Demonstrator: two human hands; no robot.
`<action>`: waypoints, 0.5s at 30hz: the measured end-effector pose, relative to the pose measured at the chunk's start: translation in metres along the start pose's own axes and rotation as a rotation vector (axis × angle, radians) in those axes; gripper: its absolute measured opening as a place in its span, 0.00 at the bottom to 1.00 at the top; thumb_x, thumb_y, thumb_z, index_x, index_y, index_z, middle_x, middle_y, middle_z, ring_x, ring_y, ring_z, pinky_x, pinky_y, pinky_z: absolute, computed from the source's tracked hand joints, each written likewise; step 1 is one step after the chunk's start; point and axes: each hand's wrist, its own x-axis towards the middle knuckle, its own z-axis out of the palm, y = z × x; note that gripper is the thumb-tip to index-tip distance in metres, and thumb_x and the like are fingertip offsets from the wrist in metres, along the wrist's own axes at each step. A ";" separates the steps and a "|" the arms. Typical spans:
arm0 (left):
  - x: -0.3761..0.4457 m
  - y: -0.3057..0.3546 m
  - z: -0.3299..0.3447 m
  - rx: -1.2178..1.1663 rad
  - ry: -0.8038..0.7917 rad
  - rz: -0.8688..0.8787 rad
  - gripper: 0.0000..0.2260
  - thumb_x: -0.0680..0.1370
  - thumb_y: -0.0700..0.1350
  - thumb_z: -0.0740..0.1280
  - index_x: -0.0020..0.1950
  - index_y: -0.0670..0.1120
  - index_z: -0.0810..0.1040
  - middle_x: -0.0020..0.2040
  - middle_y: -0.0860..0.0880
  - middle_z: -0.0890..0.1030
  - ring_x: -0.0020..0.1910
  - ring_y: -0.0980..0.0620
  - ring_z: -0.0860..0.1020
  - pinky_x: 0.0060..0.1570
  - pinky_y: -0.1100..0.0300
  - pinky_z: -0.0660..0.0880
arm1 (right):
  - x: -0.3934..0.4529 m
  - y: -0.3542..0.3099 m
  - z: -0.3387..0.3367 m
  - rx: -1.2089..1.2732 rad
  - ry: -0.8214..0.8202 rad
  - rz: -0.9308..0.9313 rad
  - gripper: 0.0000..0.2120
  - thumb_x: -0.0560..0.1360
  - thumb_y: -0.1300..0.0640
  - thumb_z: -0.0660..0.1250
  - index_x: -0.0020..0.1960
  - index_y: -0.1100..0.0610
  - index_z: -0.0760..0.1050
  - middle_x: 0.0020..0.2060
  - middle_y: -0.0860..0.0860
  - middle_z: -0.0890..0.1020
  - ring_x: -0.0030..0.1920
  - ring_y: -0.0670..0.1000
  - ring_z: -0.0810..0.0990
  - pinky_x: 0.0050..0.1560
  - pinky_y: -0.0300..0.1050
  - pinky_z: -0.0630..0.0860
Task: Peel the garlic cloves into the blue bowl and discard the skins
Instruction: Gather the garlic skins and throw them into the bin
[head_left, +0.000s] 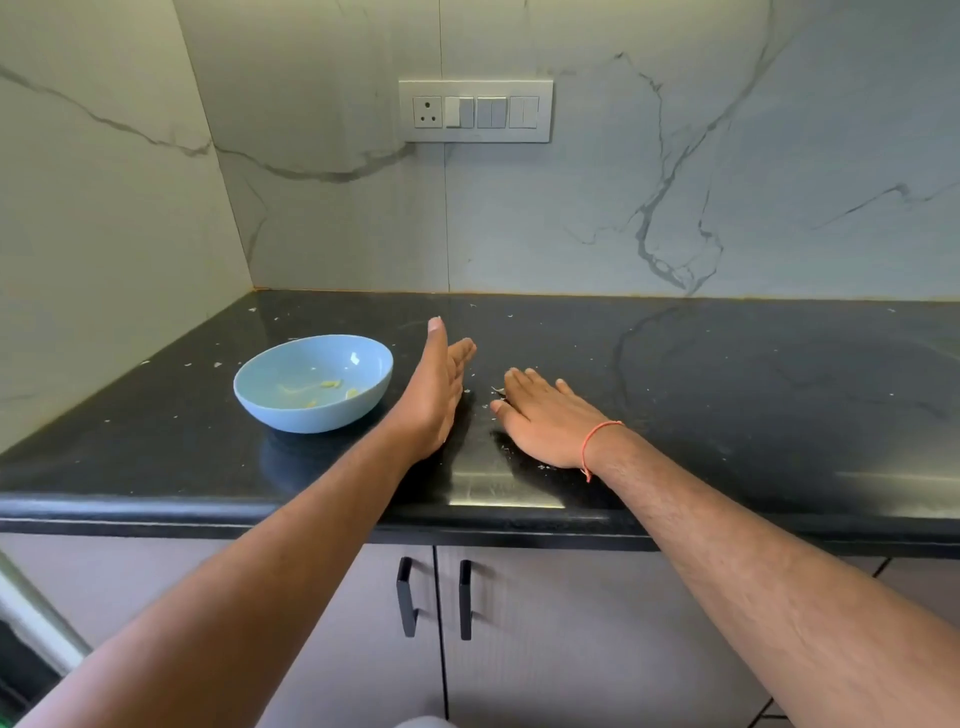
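The left hand (434, 395) stands on its outer edge on the black counter (727, 395), fingers straight and together, palm turned toward the right hand (545, 415), which lies flat, palm down, fingers extended and holding nothing. Set like this, a wall and a sweeper, the two hands look placed to gather the loose garlic skins (497, 391) between them; a small papery scrap shows just off the right fingertips, and more pale flakes are scattered over the counter toward the back wall and left of the bowl. The blue bowl (270, 400) sits just beside the left hand, on its far side from the right, so the sweeping stays clear of it. Inside lie a few small yellowish peeled cloves (331, 384), so the peeling seems done or nearly so, with the discarding left. The bowl is smooth, rounded and matte; the counter is polished dark stone that mirrors the light near its rounded front edge. A thin orange thread (597, 436) circles the right wrist. Veined marble-look panels rise behind, bearing a white switch plate (475, 110).
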 end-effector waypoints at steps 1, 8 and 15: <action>-0.002 -0.001 0.000 0.012 0.007 0.033 0.39 0.83 0.70 0.39 0.86 0.46 0.55 0.85 0.51 0.58 0.85 0.52 0.52 0.83 0.52 0.47 | -0.001 -0.001 -0.004 0.051 0.006 -0.018 0.32 0.87 0.41 0.42 0.85 0.57 0.46 0.85 0.51 0.46 0.84 0.51 0.44 0.83 0.56 0.42; -0.002 -0.007 -0.001 -0.037 0.046 0.097 0.36 0.85 0.67 0.38 0.86 0.46 0.55 0.85 0.51 0.59 0.84 0.53 0.53 0.84 0.51 0.47 | -0.004 0.044 -0.024 0.115 0.081 0.086 0.34 0.86 0.37 0.42 0.85 0.54 0.42 0.85 0.49 0.43 0.84 0.50 0.41 0.83 0.54 0.40; -0.001 -0.009 0.000 -0.024 0.099 0.144 0.36 0.84 0.68 0.40 0.85 0.50 0.59 0.84 0.55 0.61 0.84 0.56 0.54 0.83 0.50 0.48 | 0.014 0.008 0.001 -0.067 -0.038 0.077 0.40 0.82 0.31 0.37 0.85 0.56 0.40 0.84 0.50 0.39 0.84 0.51 0.38 0.82 0.61 0.39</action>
